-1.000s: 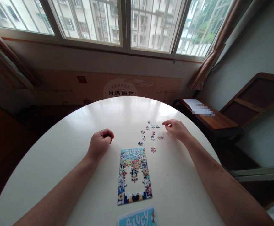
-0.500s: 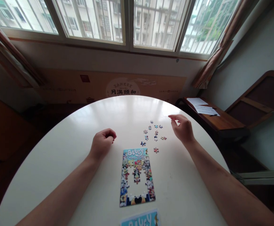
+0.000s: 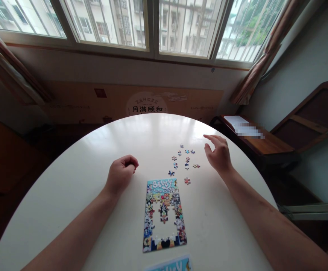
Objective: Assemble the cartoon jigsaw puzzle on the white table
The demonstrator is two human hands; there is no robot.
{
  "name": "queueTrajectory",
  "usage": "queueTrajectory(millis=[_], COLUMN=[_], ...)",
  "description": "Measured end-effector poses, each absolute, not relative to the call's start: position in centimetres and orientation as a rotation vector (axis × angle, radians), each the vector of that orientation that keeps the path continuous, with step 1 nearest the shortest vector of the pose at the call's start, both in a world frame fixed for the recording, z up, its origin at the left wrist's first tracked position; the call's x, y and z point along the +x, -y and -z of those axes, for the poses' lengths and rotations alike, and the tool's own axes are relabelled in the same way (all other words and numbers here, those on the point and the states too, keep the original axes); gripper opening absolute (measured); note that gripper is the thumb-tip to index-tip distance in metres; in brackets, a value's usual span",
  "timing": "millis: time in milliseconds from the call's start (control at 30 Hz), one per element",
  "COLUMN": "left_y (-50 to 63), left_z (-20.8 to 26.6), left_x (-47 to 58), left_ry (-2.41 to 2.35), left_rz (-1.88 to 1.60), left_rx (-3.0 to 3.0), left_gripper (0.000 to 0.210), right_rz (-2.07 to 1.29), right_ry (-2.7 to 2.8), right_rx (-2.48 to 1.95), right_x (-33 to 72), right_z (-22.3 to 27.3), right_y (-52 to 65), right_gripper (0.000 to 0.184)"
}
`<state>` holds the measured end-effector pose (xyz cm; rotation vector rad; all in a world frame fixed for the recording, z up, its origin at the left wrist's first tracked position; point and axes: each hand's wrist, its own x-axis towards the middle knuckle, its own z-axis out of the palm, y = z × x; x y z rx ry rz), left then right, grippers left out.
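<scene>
A partly filled jigsaw puzzle (image 3: pixel 180 210) headed "BLUEY" lies flat between my forearms. Its middle shows the white table around a small joined section. My left hand (image 3: pixel 121 172) rests on the table up and left of it, curled into a loose fist, with no object showing in it. Over the table's right side my right hand (image 3: pixel 219 153) has thumb and fingers apart, and nothing is visible between them. Several loose puzzle pieces lie scattered left of that hand; the nearest is a yellowish piece (image 3: pixel 196 166). A reddish piece (image 3: pixel 187 181) lies closest to the puzzle's upper right corner.
The round white table (image 3: pixel 68 188) has its curved edge toward the window wall. A second "BLUEY" sheet (image 3: pixel 176 264) is cut off at the bottom. Right of the table stands a wooden surface (image 3: pixel 277 145) with papers (image 3: pixel 241 126) on it.
My right hand's thumb and fingertips, close together before, have spread apart. My left hand stays put. The loose pieces and puzzle keep their places; the view has shifted slightly.
</scene>
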<state>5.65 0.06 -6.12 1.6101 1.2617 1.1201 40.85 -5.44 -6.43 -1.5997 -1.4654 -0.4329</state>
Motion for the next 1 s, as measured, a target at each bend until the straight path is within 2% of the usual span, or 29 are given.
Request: queueTrajectory(millis=[200,400,567,767,1000], left_y=[-0.3,-0.1,-0.4,-0.5,-0.4], left_z=[6.4,6.5,6.8,6.6,6.7], left_x=[5.7,6.7,7.5,7.7,7.8], left_ry=[-1.258,-1.255,-1.216,-1.165,-1.147], left_rz=[-1.129,-1.222,-1.257,-1.296,-1.301], left_rx=[1.625,1.605,1.582,1.588,1.604], left_gripper=[0.016,0.02,0.02,0.016,0.018], right_rz=[0.407,-0.009,-0.222,-0.407,-0.454], right_ry=[1.587,2.046,2.335,2.58,2.706], right_rx=[-1.564,-1.415,-1.455,-1.589,-1.646], right_x=[40.8,39.6,38.6,36.7,35.6], right_z=[5.4,2.5,1.0,-0.3,0.0], right_y=[5.7,8.0,9.1,10.2,10.2], right_gripper=[0.026,0.02,0.015,0.018,0.021])
